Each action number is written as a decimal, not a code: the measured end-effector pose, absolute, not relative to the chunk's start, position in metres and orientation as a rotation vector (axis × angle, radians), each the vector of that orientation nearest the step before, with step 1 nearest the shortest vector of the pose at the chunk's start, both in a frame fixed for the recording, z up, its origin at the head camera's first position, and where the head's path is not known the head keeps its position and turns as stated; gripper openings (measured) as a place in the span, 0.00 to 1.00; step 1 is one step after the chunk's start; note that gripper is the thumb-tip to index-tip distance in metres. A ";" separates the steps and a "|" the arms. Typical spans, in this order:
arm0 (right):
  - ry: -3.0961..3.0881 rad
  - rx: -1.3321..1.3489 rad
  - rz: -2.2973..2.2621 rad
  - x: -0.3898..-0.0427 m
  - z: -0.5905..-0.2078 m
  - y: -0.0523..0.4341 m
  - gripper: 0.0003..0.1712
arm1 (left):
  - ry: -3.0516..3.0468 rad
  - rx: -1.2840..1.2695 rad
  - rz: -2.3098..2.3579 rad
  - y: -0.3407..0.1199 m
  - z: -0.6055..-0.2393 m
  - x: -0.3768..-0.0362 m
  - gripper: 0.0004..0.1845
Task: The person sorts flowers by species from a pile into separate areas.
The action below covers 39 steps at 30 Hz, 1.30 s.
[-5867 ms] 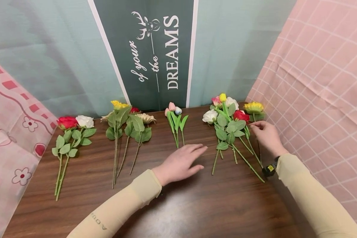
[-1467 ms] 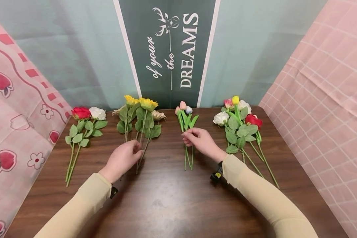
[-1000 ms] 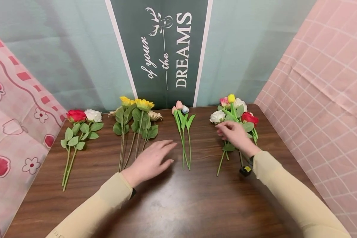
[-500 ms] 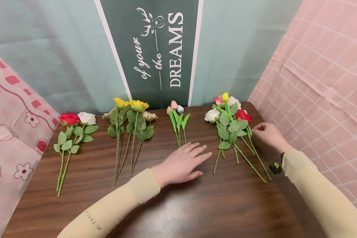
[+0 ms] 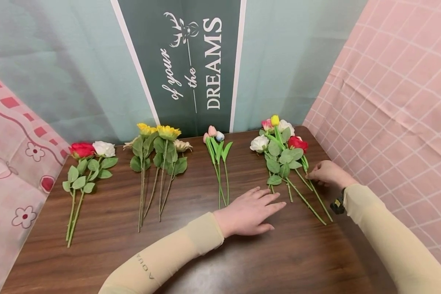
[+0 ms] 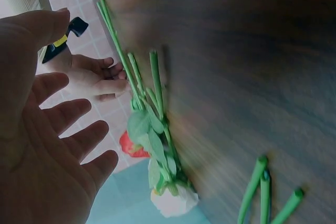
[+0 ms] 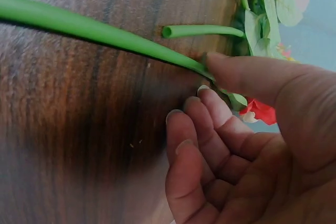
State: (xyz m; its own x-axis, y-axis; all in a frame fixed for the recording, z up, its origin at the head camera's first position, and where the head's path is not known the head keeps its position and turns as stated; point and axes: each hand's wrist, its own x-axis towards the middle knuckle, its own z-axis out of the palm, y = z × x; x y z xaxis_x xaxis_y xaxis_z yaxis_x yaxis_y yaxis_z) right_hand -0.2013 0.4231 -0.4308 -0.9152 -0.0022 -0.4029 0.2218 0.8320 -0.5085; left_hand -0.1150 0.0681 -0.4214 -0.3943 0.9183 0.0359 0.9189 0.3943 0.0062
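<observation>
On the right of the head view lies a mixed pile of artificial flowers, with white roses (image 5: 259, 143), a red rose (image 5: 298, 143) and a yellow tulip (image 5: 275, 120). My right hand (image 5: 328, 173) is at its right side, thumb and forefinger pinching the smooth green stem of a tulip (image 7: 105, 32); its bloom is mostly hidden by the red rose. My left hand (image 5: 250, 212) hovers palm down over the table, fingers spread, holding nothing. In the left wrist view, its fingers (image 6: 86, 139) stand apart from the pile's stems.
Three tulips (image 5: 218, 151) lie mid-table. Left of them are sunflowers (image 5: 169, 132) with pale blooms (image 5: 182, 145), then a red rose (image 5: 82, 150) and a white rose (image 5: 104, 149). Cloth walls (image 5: 393, 94) border the wooden table (image 5: 106, 261).
The yellow sunflower at far right now lies in the sunflower group. My right hand has moved from the middle tulips to the right pile; my left hand has released the sunflower stem and moved right.
</observation>
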 end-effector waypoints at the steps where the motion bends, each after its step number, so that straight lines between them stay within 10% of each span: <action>1: 2.626 0.164 -0.785 -0.201 -0.431 0.424 0.16 | -2.598 -1.719 -0.034 0.070 -0.422 -0.114 0.38; 17: 2.784 0.061 -0.462 -0.196 -0.425 0.443 0.20 | -2.598 -1.728 -0.077 0.072 -0.429 -0.112 0.37; 27: 2.916 0.155 -0.796 -0.193 -0.411 0.439 0.09 | -2.631 -1.699 -0.185 0.063 -0.427 -0.118 0.34; 39: 2.684 -0.014 -1.564 -0.202 -0.378 0.358 0.21 | -2.854 -1.241 -1.007 0.039 -0.424 -0.138 0.23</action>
